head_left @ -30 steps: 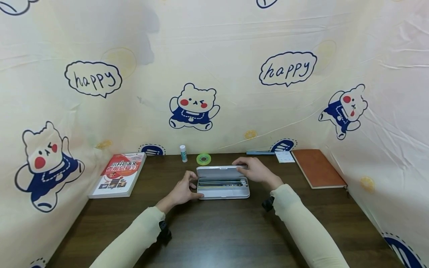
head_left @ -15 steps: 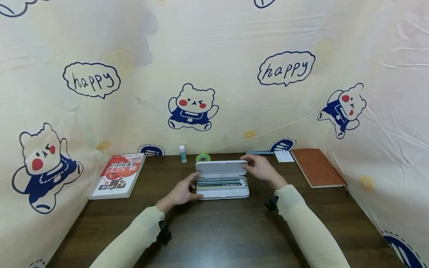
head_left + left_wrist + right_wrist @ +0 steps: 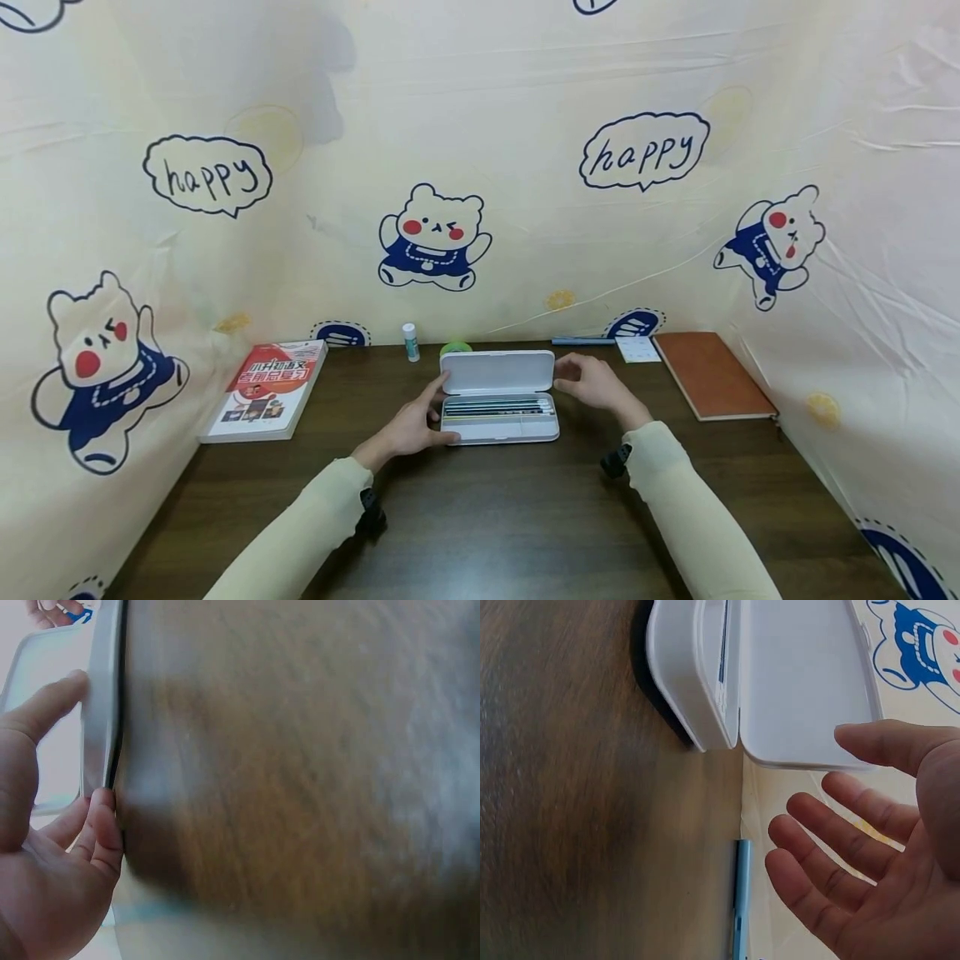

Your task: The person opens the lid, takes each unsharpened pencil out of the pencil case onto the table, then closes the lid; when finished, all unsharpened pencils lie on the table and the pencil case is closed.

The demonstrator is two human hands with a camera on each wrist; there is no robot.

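Observation:
A white pencil case (image 3: 487, 431) lies on the brown table with its lid (image 3: 498, 372) swung up and back. Several pencils (image 3: 495, 407) lie side by side inside it. My left hand (image 3: 408, 423) holds the case's left end; in the left wrist view the thumb (image 3: 56, 705) reaches the case wall while the other fingers bend at its corner. Beside the lid's right edge is my right hand (image 3: 596, 385). Seen from the right wrist, its fingers (image 3: 847, 840) are loosely spread, and the thumb overlaps the lid's edge without gripping it.
Behind the lid, a green tape roll (image 3: 455, 347) is partly hidden, with a glue stick (image 3: 411, 342) to its left. A book (image 3: 262, 392) lies at the left. Toward the back right are a blue pen (image 3: 581, 341), a white card (image 3: 637, 350) and a brown notebook (image 3: 712, 375).
The lid has swung further up and back, covering more of the tape roll. My right hand has shifted right and loosened from the lid; my left hand has stayed at the case.

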